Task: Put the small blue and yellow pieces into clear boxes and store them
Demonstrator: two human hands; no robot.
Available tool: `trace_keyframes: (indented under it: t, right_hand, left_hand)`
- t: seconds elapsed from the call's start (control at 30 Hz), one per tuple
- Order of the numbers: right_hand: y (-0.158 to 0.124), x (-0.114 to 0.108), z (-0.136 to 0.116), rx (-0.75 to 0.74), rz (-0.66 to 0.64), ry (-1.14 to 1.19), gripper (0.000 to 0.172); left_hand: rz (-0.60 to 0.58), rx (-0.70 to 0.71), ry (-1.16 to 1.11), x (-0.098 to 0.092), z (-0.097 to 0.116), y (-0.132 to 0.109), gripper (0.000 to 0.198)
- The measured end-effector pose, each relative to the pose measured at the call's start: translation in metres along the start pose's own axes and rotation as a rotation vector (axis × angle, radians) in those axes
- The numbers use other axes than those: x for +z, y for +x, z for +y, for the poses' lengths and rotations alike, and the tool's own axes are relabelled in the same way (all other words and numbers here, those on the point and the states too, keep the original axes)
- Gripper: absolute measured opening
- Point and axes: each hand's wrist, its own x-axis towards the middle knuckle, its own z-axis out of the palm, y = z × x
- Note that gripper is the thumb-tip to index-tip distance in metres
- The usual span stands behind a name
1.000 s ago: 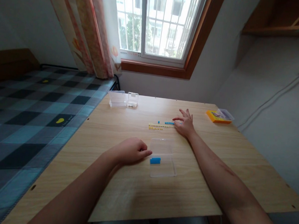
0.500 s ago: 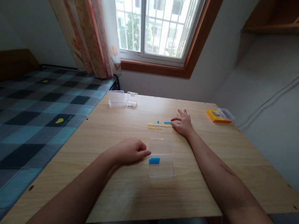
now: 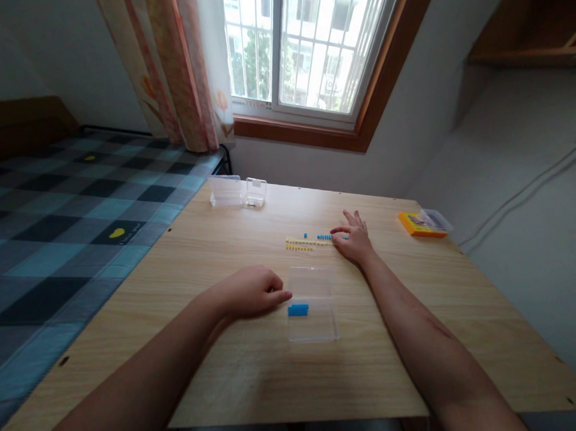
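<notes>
My left hand (image 3: 256,293) rests on the table with curled fingers. Its thumb side points at the left edge of an open clear plastic box (image 3: 323,322), near the hinge; I cannot tell whether they touch. Inside that box lie small blue blocks (image 3: 298,310) packed together at the left. Farther off, my right hand (image 3: 352,239) has its fingers spread, the thumb and index finger over the right end of a row of tiny blue cubes (image 3: 324,237). It partly covers that row and the pale yellow pieces (image 3: 306,242) beside it. A shorter row of yellow pieces (image 3: 298,248) runs nearer me.
One blue cube (image 3: 305,235) sits apart, left of the blue row. Two clear containers (image 3: 225,192) stand at the far left corner of the table (image 3: 239,381). At the far right is an orange-yellow box (image 3: 424,225) with a clear lid. A checkered bed (image 3: 96,230) borders the left side.
The view has shifted very slightly. Both hands and the small pieces look the same as before.
</notes>
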Motion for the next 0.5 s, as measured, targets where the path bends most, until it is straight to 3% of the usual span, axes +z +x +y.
trace_keyframes:
  t: [0.1, 0.17, 0.33, 0.43, 0.5]
  right_hand:
    - [0.000, -0.010, -0.002, -0.049, 0.086, 0.052, 0.017]
    - [0.002, -0.029, -0.009, -0.162, 0.135, 0.091, 0.015]
    - [-0.010, -0.111, -0.060, -0.510, 0.302, 0.192, 0.010]
    - [-0.039, -0.147, -0.101, -0.663, 0.252, 0.272, 0.013]
    - [-0.062, -0.152, -0.121, -0.772, 0.049, 0.257, 0.015]
  left_hand:
    - [-0.001, 0.000, 0.012, -0.001, 0.001, -0.001, 0.047]
    - [0.003, 0.008, 0.021, 0.000, 0.002, -0.001, 0.047]
    - [0.017, 0.018, 0.030, 0.001, 0.002, -0.001, 0.046]
    - [0.021, 0.026, 0.034, 0.002, 0.002, -0.001, 0.045]
    - [0.023, 0.030, 0.037, 0.002, 0.001, -0.001, 0.044]
